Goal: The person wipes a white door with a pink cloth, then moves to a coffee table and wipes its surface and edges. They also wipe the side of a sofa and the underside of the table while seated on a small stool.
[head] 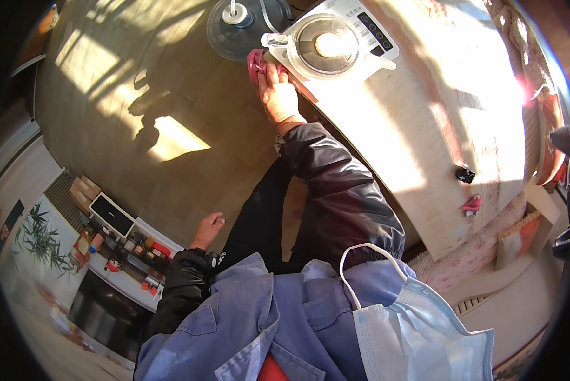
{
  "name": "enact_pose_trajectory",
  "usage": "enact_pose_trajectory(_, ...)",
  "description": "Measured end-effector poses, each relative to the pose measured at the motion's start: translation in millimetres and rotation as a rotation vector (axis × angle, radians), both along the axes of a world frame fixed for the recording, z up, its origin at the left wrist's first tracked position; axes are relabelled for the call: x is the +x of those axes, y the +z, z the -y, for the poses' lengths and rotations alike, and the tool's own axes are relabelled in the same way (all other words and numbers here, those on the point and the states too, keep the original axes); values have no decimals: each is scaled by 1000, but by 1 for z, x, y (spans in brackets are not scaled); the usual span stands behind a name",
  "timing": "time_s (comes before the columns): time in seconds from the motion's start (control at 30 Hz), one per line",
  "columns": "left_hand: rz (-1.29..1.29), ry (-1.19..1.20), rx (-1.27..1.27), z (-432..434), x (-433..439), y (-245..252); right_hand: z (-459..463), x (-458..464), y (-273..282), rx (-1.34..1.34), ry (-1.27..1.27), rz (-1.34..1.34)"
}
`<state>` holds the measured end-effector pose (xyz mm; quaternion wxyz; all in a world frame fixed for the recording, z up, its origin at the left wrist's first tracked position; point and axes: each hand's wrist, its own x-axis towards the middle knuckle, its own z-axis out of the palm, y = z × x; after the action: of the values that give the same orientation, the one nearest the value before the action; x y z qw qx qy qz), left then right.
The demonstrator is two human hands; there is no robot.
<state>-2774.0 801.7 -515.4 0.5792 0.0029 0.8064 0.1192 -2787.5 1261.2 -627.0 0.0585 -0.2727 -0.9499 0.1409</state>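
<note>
A crumpled pink cloth (255, 66) is under the fingers of my right hand (280, 95). That hand presses it against the corner of the marble-patterned table (361, 124), beside a white electric tea stove (309, 9). On the stove sits a clear glass kettle (330, 47) with a dark lid and a pale round knob. Its handle points left, close above my fingers, and its spout points right. My left hand (209, 231) hangs low over the floor by my leg, loosely curled, with nothing visible in it.
A large water bottle (237, 28) with a tube in its white cap stands left of the stove. Small black (465, 175) and pink (472, 205) items lie on the table. A padded sofa (475, 257) borders it at right. A hanging face mask (418, 328) covers part of the view.
</note>
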Motion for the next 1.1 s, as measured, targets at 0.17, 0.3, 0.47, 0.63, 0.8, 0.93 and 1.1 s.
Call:
enact_pose_trajectory(0.17, -9, -3, 57, -1, -13, -4, 3, 22, -2, -185, -193, 59)
enact_pose_trajectory(0.3, 40, 21, 20, -9, -26, -8, 7, 93, 7, 22, -111, 131)
enact_pose_trajectory(0.47, 27, -109, 54, -21, -44, -14, 2, 219, 22, -101, -264, -84)
enact_pose_trajectory(0.63, 30, -189, 8, -39, -58, -16, -8, 335, 12, -100, -741, -128)
enact_pose_trajectory(0.8, 39, -223, -24, -73, -66, -9, -44, 405, -1, 32, -1335, -456)
enact_pose_trajectory(0.93, 32, -284, -30, -110, -61, -6, -95, 370, -4, -225, -1206, -638)
enact_pose_trajectory(1.1, 39, -275, -1, -162, -47, -4, -162, 333, 5, -11, -756, -164)
